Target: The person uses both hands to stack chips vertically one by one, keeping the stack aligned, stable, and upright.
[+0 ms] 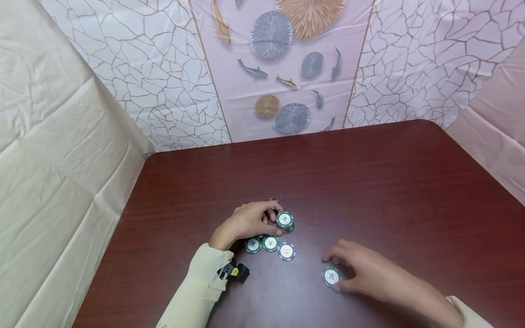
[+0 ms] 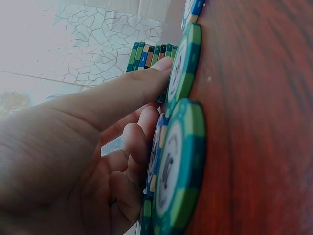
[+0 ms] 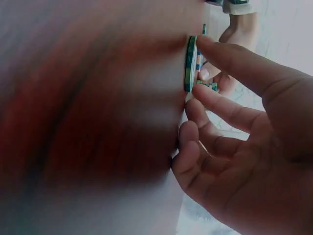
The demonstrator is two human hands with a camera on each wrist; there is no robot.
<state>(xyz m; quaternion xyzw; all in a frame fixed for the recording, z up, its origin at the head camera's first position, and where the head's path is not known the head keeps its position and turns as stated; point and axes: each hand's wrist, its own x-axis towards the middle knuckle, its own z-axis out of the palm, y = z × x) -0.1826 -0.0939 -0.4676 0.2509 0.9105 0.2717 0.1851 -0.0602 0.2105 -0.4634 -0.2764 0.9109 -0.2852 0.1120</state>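
Several "20" chips point(image 1: 270, 243), one "10" chip point(image 1: 286, 251)

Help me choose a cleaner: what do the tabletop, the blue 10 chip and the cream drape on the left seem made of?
Tabletop: wood or laminate, with a soft sheen; grain streaks and pale glare show.
Blue 10 chip: probably plastic or clay composite, smooth; its round edge looks crisp.
Cream drape: likely fabric or plastic sheeting, faintly shiny, creased.

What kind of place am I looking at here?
Probably a screened-off tabletop workspace indoors: a reddish-brown table with cloth hangings on three sides, and poker chips on it.
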